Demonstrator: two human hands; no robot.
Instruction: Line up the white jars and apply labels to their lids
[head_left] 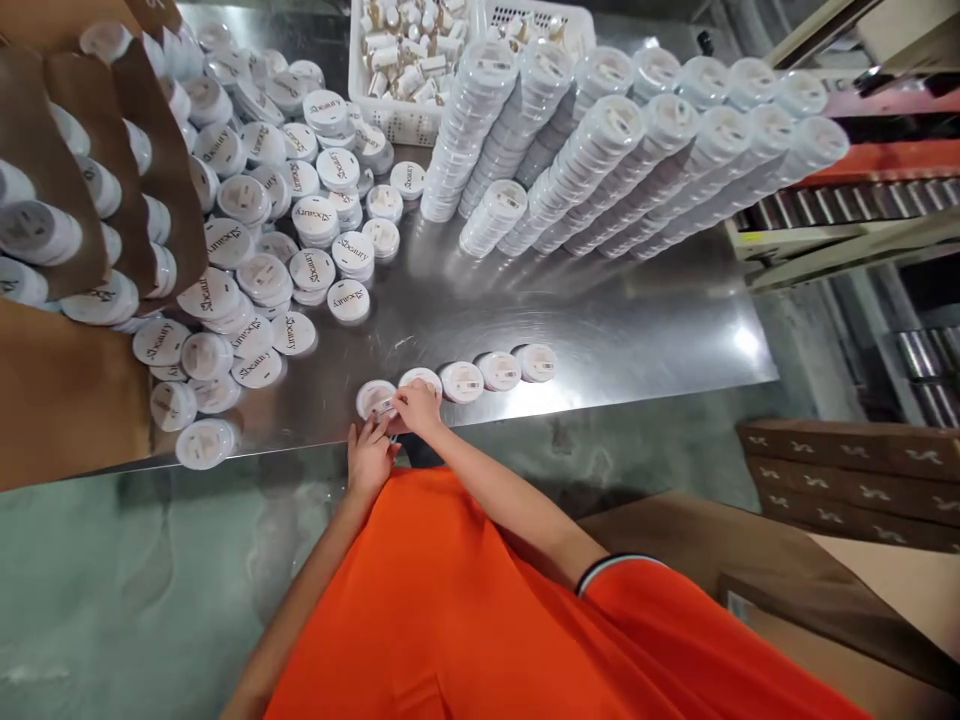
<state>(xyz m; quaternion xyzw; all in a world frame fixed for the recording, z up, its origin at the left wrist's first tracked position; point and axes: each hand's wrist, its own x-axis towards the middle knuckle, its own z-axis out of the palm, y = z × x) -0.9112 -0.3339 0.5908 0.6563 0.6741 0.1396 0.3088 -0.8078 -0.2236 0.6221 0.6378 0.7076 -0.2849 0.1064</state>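
A round white jar [373, 396] lies flat near the front edge of the steel table, at the left end of a short row. Over its top, my right hand [418, 408] pinches a small printed label [385, 405] between thumb and fingertips. My left hand [370, 458] is at the jar's near rim, fingers spread and touching its side. Just right of that jar, partly behind my right hand, is a second jar [421, 379]. Further along the row sit several more, among them a jar [462, 381] with a barcode label on top.
Loose lettered jars [313, 216] crowd the table's left, beside a cardboard box [75, 385] with brown dividers. Tall jar stacks [480, 120] stand at the back, near a white basket [401, 120] of small bottles. Brown cartons [847, 480] lie right, beyond the steel table [645, 340].
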